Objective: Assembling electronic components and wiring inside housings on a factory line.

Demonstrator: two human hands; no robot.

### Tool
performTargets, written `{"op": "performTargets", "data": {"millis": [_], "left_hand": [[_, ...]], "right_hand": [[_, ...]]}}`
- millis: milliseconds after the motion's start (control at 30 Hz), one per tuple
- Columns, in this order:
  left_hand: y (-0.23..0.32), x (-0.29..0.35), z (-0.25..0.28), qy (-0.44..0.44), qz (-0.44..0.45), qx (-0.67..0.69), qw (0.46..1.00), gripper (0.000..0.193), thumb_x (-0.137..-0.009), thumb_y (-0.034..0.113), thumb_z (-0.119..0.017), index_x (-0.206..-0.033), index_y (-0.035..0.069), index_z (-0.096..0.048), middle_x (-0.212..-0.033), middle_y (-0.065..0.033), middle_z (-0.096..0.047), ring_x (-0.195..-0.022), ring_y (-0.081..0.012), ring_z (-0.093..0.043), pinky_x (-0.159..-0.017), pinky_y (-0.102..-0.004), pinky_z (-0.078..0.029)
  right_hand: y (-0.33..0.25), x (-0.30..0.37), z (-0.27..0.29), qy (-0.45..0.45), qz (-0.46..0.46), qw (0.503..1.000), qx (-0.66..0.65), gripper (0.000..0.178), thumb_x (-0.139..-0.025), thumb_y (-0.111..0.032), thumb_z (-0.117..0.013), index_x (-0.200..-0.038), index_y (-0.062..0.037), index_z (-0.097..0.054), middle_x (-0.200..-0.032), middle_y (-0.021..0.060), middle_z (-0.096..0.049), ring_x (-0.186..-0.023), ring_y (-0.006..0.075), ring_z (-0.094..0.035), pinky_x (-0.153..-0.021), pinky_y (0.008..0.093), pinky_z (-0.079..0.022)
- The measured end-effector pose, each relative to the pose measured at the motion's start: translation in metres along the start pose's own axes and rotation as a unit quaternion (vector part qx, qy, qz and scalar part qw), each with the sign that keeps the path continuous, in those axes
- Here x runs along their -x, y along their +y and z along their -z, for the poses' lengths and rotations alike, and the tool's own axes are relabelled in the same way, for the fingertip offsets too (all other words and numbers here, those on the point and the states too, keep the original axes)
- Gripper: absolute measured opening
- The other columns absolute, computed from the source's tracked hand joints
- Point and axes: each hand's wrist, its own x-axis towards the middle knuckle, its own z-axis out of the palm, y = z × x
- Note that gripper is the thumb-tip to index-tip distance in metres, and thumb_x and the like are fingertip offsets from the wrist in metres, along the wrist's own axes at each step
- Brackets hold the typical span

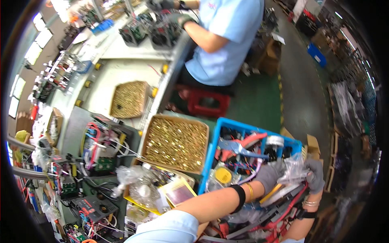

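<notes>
Both of my hands wear grey gloves and are over the right part of a blue plastic crate [211, 152]. A crumpled clear plastic bag [293, 170] is between them. My left hand [269, 178] is closed on its left side, and my right hand [315, 176] grips its right side. What the bag contains is too small to make out. Under and around my hands lie a purple cable [252, 175], a red cable [292, 205] and blue-and-red-handled pliers [242, 149]. A round yellow lid [223, 175] and a white-capped jar [274, 141] are also in the crate.
Left of the crate stands a cardboard tray of brass-coloured fasteners [176, 141], with a second such tray [129, 99] beyond. Wired electronic units [101, 152] fill the left bench. A co-worker in a light blue shirt [227, 36] works farther up, near a red stool [208, 103].
</notes>
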Motion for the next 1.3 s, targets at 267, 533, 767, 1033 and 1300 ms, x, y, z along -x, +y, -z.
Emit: {"op": "performTargets", "data": {"millis": [267, 533, 767, 1033, 1300], "left_hand": [[-0.011, -0.013, -0.008, 0.111, -0.005, 0.0, 0.994, 0.035, -0.085, 0.01, -0.053, -0.119, 0.004, -0.047, -0.083, -0.0165, -0.066, -0.07, -0.0265, -0.068, -0.057, -0.0347, -0.052], [-0.016, -0.009, 0.011, 0.104, 0.018, 0.17, 0.98, 0.019, -0.082, 0.007, -0.054, -0.1, 0.003, -0.055, -0.1, -0.0178, -0.056, -0.084, -0.0376, -0.064, -0.07, -0.0443, -0.052], [-0.024, -0.017, -0.009, 0.22, 0.031, 0.38, 0.898, 0.032, -0.08, 0.009, -0.059, -0.11, 0.005, -0.049, -0.099, -0.0242, -0.06, -0.095, -0.0394, -0.059, -0.081, -0.0436, -0.048], [-0.02, 0.011, 0.008, 0.298, 0.018, 0.44, 0.847, 0.041, -0.076, 0.002, -0.058, -0.117, 0.004, -0.057, -0.093, -0.0185, -0.059, -0.084, -0.0321, -0.059, -0.076, -0.0351, -0.048], [-0.02, 0.023, 0.018, 0.191, -0.121, 0.822, 0.523, 0.034, -0.091, -0.001, -0.043, -0.121, 0.007, -0.057, -0.074, 0.0049, -0.05, -0.062, -0.0028, -0.043, -0.056, -0.0195, -0.042]], "right_hand": [[-0.01, -0.008, 0.0, -0.044, 0.001, 0.998, -0.033, 0.082, -0.075, -0.081, -0.039, -0.061, -0.002, -0.053, -0.055, 0.0068, -0.051, -0.051, 0.0204, -0.053, -0.05, 0.0314, -0.039], [-0.001, 0.01, 0.004, -0.005, -0.001, 1.0, -0.003, 0.073, -0.077, -0.075, -0.048, -0.073, -0.0032, -0.058, -0.07, 0.0075, -0.058, -0.067, 0.0228, -0.057, -0.064, 0.0333, -0.044], [0.004, 0.013, 0.011, -0.034, 0.01, 0.999, 0.011, 0.064, -0.079, -0.066, -0.054, -0.081, -0.0024, -0.061, -0.077, 0.0094, -0.06, -0.074, 0.0256, -0.058, -0.069, 0.0351, -0.044], [-0.013, -0.004, 0.005, -0.077, -0.005, 0.995, -0.061, 0.073, -0.077, -0.072, -0.05, -0.064, -0.0008, -0.054, -0.06, 0.0083, -0.054, -0.054, 0.0223, -0.055, -0.052, 0.0314, -0.04], [-0.012, 0.0, 0.006, -0.072, -0.016, 0.996, -0.051, 0.074, -0.075, -0.075, -0.05, -0.064, -0.002, -0.055, -0.061, 0.0074, -0.055, -0.055, 0.0226, -0.056, -0.053, 0.0312, -0.041]]}}
